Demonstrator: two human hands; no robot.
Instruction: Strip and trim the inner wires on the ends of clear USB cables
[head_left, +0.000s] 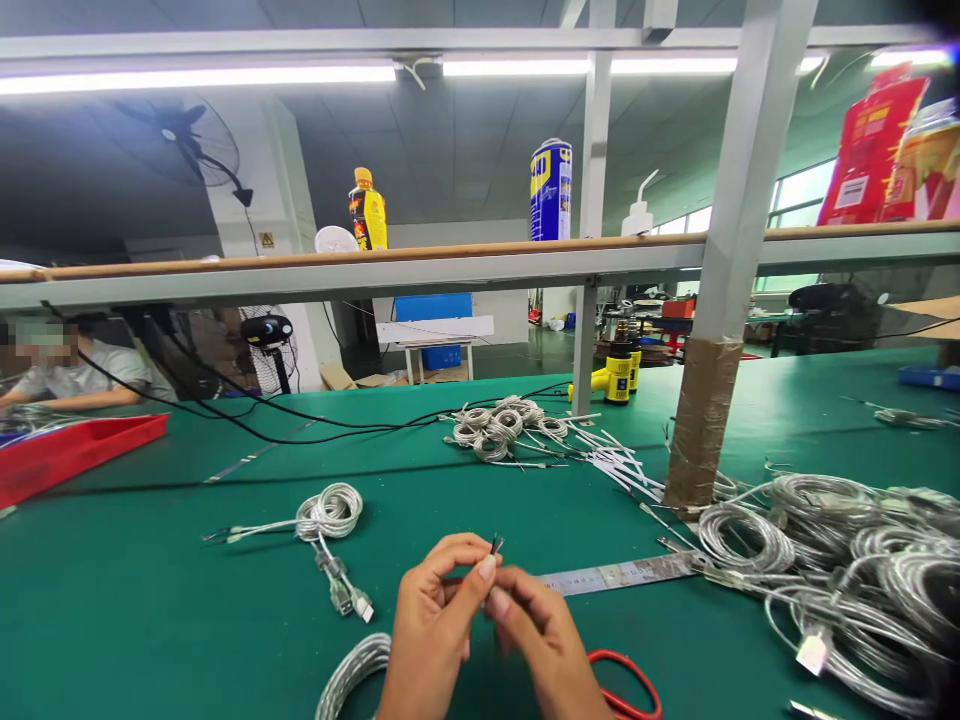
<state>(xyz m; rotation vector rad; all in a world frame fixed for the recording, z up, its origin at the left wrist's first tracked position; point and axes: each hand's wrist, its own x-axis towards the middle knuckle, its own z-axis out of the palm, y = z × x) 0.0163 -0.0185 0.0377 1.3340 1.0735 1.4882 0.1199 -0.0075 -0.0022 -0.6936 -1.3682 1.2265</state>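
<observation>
Thin wires (496, 546) rose over the green table (165, 610) between my hands: my left hand (442, 610) pinched them, thumb to finger; my right hand (544, 630) curled nearly closed beside it, its hold too hidden to tell; one tip showed black.

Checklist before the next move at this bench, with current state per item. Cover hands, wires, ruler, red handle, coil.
1. Wire ends exposed: ok, dark and reddish tips stick up past the left hand's thumb.
2. Left hand gripping: ok, thumb and fingers pinch just below the tips.
3. Right hand gripping: cannot tell, its fingertips are partly hidden.
4. Ruler fully visible: not ok, it runs behind the right hand.
5. Red handle close by: ok, beside the right hand; the rest of the tool is not visible.
6. Cable coil clear of the left hand: cannot tell, they meet in this view.
</observation>
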